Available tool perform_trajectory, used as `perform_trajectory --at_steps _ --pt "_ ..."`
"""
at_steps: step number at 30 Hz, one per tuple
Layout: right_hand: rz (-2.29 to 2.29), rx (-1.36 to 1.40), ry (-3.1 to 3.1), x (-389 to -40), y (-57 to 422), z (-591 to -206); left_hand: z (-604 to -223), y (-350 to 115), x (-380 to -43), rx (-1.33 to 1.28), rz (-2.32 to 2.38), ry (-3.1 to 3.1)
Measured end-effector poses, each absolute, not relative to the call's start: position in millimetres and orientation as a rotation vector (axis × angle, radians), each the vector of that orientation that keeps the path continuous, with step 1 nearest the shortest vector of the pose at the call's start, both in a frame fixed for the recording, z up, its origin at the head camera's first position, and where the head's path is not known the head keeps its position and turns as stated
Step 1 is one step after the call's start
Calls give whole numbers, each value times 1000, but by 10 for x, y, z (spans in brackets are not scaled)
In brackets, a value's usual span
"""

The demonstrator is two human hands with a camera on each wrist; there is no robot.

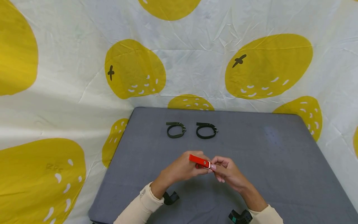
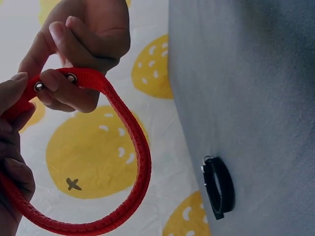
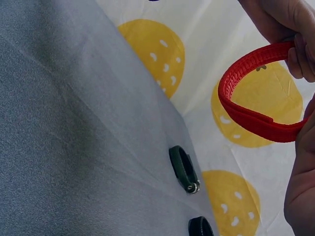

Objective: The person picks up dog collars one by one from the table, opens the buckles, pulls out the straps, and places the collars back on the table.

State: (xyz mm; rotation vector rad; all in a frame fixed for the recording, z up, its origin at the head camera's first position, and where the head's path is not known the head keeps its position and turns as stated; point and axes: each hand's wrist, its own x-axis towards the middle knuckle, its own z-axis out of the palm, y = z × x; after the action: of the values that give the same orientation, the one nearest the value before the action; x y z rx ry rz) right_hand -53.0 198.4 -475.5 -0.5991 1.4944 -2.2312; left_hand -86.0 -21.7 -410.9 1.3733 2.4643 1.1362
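Observation:
A red collar [image 1: 199,161] with metal eyelets and a buckle [image 1: 209,165] is held up between both hands above the table. My left hand [image 1: 186,166] grips the band, its free strap end jutting out over the back of that hand. With thumb and fingers, my right hand [image 1: 230,173] pinches the collar at the buckle. The left wrist view has the red band [image 2: 142,162] curving in a wide loop, two eyelets showing near the right hand's fingertips. Seen from the right wrist, an overlapping stitched section [image 3: 256,123] lies along the loop.
Toward the back of the grey table [image 1: 279,174] lie a dark green collar [image 1: 175,136] and a black collar [image 1: 206,137] side by side, both looped. Behind the table hangs a white cloth [image 1: 193,68] printed with yellow fruit.

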Motion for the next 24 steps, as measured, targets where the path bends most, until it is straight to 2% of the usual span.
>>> perform_trajectory --at_steps 8,16,24 --pt "-2251 -569 1482 -513 2000 -4788 -4134 -217 -855 1370 1153 2458" --pt "-2291 -693 1409 -518 1970 -4780 -4129 -238 -865 1379 1140 2479" --pt "-2283 -637 1479 -531 1940 -4745 -4116 -248 -878 1378 1129 2481"
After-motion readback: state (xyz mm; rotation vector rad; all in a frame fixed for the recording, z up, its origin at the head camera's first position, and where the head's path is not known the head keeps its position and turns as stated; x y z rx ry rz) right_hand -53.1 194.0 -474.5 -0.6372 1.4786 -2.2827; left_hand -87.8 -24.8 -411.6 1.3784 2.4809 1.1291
